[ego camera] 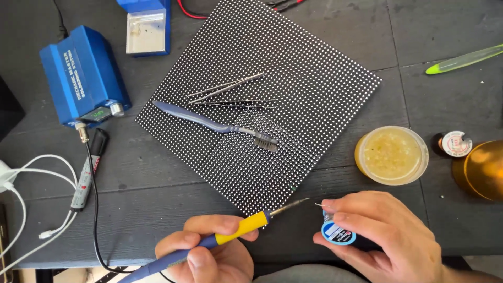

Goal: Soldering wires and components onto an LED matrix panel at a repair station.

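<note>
the left hand [209, 251] is closed in a pen grip around the soldering iron [230, 236], fingers on its yellow sleeve, the tip almost touching the wire end poking from the solder spool [338, 230], which the right hand [387, 238] pinches closed. both sit at the near edge of the dark surface [435, 99], just below the dotted black panel [262, 99]. the iron looks light and stiff (best held by the sleeve, well back from the metal); the solder wire is probably soft and bends easily. a toothbrush [215, 123] and tweezers [228, 89] lie on the panel. the spool is mostly hidden by fingers, and the iron's handle end is cut off.
</note>
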